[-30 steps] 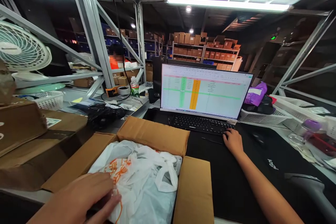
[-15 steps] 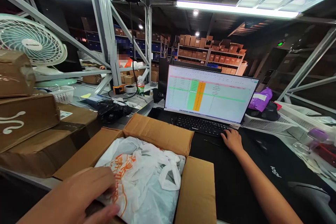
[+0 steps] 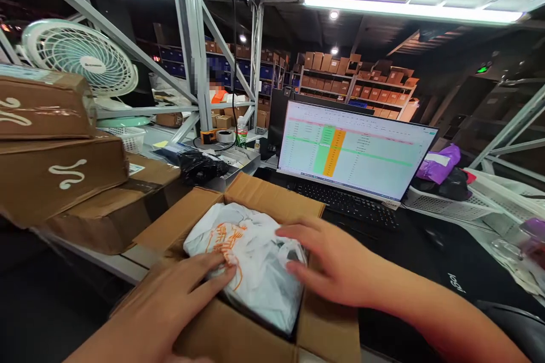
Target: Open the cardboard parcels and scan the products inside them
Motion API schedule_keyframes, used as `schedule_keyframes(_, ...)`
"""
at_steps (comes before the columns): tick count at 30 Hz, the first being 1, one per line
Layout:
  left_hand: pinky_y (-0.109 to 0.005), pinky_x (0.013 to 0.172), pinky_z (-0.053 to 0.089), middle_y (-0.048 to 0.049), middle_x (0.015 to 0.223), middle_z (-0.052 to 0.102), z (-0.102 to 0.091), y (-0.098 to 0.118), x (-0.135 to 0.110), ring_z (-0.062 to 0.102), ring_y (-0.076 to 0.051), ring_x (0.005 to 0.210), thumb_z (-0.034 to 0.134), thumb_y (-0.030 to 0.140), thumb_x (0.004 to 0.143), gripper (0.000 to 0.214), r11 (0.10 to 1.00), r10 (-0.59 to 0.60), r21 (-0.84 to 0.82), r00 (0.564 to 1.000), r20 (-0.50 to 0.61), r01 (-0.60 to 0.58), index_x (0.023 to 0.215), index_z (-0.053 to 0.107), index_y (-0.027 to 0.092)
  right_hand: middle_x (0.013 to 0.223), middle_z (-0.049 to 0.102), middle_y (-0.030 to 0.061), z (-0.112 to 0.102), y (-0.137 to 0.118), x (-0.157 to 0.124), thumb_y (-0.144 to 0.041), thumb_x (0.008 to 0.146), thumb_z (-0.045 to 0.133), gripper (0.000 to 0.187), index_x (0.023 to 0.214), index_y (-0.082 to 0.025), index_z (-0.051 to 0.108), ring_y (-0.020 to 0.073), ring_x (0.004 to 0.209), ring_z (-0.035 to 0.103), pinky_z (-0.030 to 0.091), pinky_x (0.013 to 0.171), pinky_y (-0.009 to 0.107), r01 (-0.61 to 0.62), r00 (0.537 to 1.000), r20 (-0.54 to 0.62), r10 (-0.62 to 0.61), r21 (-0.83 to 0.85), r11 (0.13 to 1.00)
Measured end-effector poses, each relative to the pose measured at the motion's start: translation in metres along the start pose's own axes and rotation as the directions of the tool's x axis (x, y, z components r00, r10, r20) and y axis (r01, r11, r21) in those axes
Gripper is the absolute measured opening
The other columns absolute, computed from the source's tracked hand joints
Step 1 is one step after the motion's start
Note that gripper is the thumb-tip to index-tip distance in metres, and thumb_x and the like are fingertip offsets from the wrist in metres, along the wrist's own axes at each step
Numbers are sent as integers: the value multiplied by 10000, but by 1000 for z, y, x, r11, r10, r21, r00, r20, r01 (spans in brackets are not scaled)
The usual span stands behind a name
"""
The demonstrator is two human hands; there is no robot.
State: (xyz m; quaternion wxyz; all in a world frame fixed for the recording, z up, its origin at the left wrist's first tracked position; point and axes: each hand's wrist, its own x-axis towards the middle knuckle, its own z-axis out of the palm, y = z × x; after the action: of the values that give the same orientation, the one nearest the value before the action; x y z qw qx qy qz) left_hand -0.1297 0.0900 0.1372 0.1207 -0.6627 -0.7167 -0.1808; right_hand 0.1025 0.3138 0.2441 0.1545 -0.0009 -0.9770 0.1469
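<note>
- Our left hand (image 3: 183,289) lay palm-down over the printed side of the white bag (image 3: 255,261), fingers slightly spread.
- Our right hand (image 3: 330,261) angled in above its right side, thumb and fingers parted.
- The bag sat inside the open carton (image 3: 238,332).

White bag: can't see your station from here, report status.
Left hand on white bag. Right hand open at its right side. Bag inside carton, flaps open. Both hands partly hide bag.
</note>
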Motion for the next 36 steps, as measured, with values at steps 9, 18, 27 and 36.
schedule_keyframes(9, -422, 930, 486, -134, 1161, 596, 13, 6, 18, 582, -286, 1069, 661, 534, 815, 561, 987, 135, -12, 879, -457, -158, 1228, 522, 182, 1343, 574, 210, 42, 2, 71, -539, 871, 656, 729, 1467, -155, 485, 385, 1218, 533, 438, 1004, 540, -132, 944, 267, 196, -239, 962)
schedule_keyframes(18, -506, 1005, 397, -174, 1168, 600, 0, 23, 39, 554, -344, 1107, 392, 845, 818, 839, 962, 267, 153, 891, -367, -225, 1187, 584, 116, 897, 725, 57, 32, 21, 58, -108, 859, 495, 192, 909, -175, 668, 206, 829, 642, 421, 709, 293, -218, 934, -287, 214, 19, 976)
schedule_keyframes(27, -490, 947, 390, -152, 1105, 586, 5, 34, 31, 571, -336, 1016, 583, 978, 494, 1045, 958, 264, 209, 887, -379, -196, 1154, 610, 168, 900, 730, 76, -51, 73, 55, -361, 871, 618, 224, 928, -160, 698, 200, 776, 637, 499, 709, 339, -168, 348, -919, 185, 133, 977)
schedule_keyframes(36, -455, 863, 399, -161, 1050, 621, 3, -21, 18, 602, -333, 969, 640, 810, 711, 731, 834, 229, 537, 809, -542, 123, 1067, 655, 172, 900, 706, 75, -135, 110, -31, -381, 864, 674, 207, 975, -214, 726, 234, 779, 663, 504, 757, 441, -112, 163, -978, -131, -151, 982)
